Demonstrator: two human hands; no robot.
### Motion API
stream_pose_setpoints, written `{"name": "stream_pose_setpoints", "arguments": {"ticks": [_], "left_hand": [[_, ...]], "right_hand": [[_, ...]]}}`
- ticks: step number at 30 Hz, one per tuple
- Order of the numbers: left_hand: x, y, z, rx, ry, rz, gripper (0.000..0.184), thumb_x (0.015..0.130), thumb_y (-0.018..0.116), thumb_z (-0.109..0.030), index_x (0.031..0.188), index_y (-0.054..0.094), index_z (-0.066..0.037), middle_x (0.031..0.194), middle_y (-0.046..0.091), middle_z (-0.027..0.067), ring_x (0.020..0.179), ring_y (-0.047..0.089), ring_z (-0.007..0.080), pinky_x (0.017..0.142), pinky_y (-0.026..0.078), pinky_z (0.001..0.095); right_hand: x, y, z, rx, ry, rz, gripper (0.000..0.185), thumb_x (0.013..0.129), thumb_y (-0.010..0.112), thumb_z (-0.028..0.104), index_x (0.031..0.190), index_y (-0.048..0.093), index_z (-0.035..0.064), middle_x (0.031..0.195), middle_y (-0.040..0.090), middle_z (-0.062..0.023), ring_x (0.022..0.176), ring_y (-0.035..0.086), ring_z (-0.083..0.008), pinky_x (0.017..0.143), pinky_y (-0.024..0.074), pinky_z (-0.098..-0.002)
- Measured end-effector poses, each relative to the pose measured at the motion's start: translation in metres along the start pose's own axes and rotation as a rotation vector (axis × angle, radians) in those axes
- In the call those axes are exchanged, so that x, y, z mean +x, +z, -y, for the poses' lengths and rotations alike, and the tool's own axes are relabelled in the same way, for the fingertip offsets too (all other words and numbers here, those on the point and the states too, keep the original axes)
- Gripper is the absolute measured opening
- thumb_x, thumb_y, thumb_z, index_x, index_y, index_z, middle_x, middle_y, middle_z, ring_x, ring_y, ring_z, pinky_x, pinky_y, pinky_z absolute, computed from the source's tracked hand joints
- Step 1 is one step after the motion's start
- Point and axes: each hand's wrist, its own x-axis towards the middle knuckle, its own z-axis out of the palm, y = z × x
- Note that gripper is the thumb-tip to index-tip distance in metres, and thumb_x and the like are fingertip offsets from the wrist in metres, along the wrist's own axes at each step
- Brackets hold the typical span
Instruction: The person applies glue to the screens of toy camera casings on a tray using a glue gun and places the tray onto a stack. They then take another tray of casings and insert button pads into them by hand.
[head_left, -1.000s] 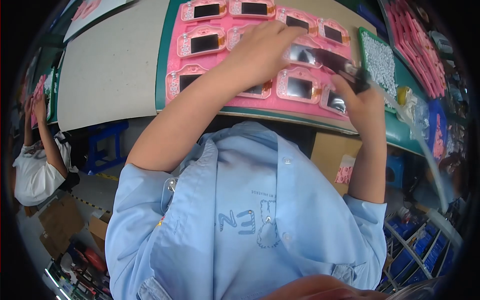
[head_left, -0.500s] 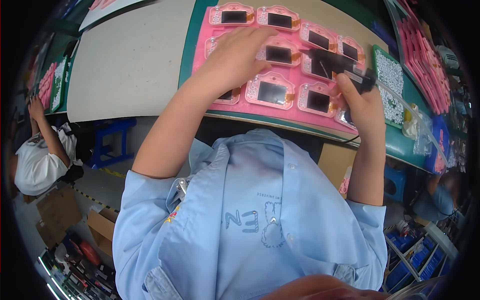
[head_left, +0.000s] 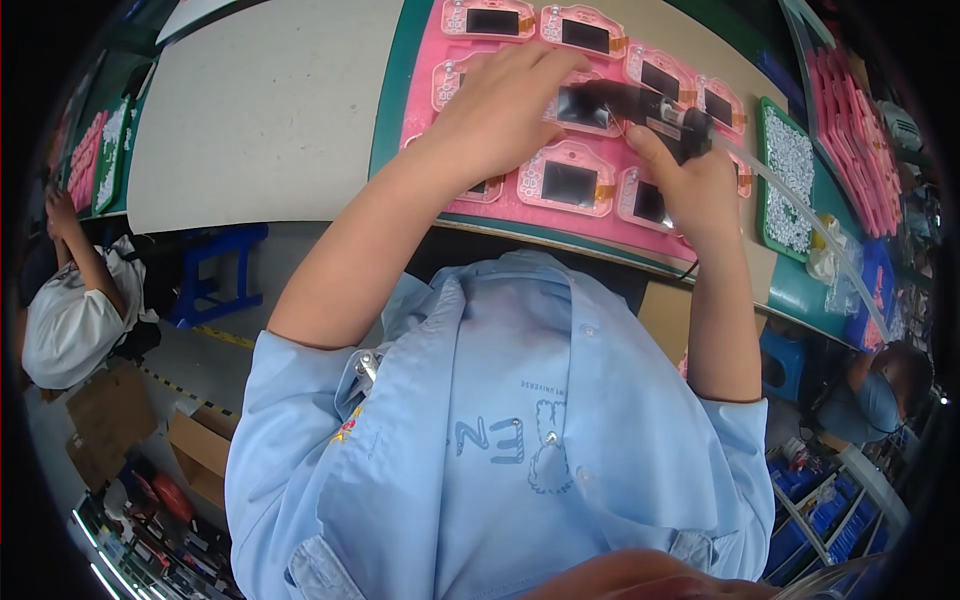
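My right hand (head_left: 698,190) grips a black hot glue gun (head_left: 655,115), its nozzle pointing left over a pink shell with a dark screen (head_left: 585,112) in the middle row. A long translucent glue stick (head_left: 790,195) trails from the gun's rear. My left hand (head_left: 495,115) lies across the left side of that same shell, fingers stretched and thumb apart, covering part of it. Several like shells surround it on a pink mat (head_left: 455,212), such as one just below (head_left: 566,182). Whether glue is coming out cannot be made out.
A green tray of small white parts (head_left: 787,175) stands at the right, near stacked pink trays (head_left: 855,140). Grey board (head_left: 260,120) covers the table on the left. Another person in white (head_left: 75,320) sits at far left; a further person (head_left: 865,395) is at right.
The glue gun in my right hand has moved left, from the neighbouring shell to the one by my left hand. The view has shifted slightly, and my left hand remains over the same shell.
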Motion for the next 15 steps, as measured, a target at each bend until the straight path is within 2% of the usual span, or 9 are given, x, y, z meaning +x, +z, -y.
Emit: {"name": "stream_pose_setpoints", "arguments": {"ticks": [2,11,15], "left_hand": [[0.0,0.001,0.0,-0.005,0.004,0.003,0.056,0.067,0.075,-0.006,0.117,0.051,-0.012,0.113,0.055,0.0081,0.11,0.052,0.0296,0.092,0.041,0.0417],[-0.004,-0.004,-0.004,-0.031,-0.002,-0.014,0.055,0.07,0.071,-0.009,0.121,0.05,-0.012,0.117,0.055,0.0102,0.113,0.049,0.0301,0.094,0.037,0.0428],[-0.004,-0.003,-0.003,-0.015,0.006,-0.016,0.055,0.071,0.072,-0.01,0.121,0.05,-0.012,0.117,0.055,0.0102,0.113,0.049,0.0296,0.094,0.037,0.0426]], "right_hand": [[-0.002,-0.002,0.005,-0.043,-0.063,-0.034,0.048,0.082,0.064,0.048,0.093,0.068,0.0019,0.064,0.063,-0.0106,0.061,0.061,-0.023,0.062,0.0476,-0.0347],[-0.02,-0.021,0.005,0.049,0.134,0.082,0.04,0.079,0.072,0.039,0.089,0.067,0.0004,0.06,0.059,-0.004,0.056,0.056,-0.0116,0.052,0.0438,-0.0273],[-0.025,-0.03,-0.003,0.001,0.1,0.092,0.041,0.079,0.071,0.04,0.089,0.067,-0.0003,0.058,0.058,-0.0051,0.052,0.052,-0.0125,0.05,0.0417,-0.0285]]}}
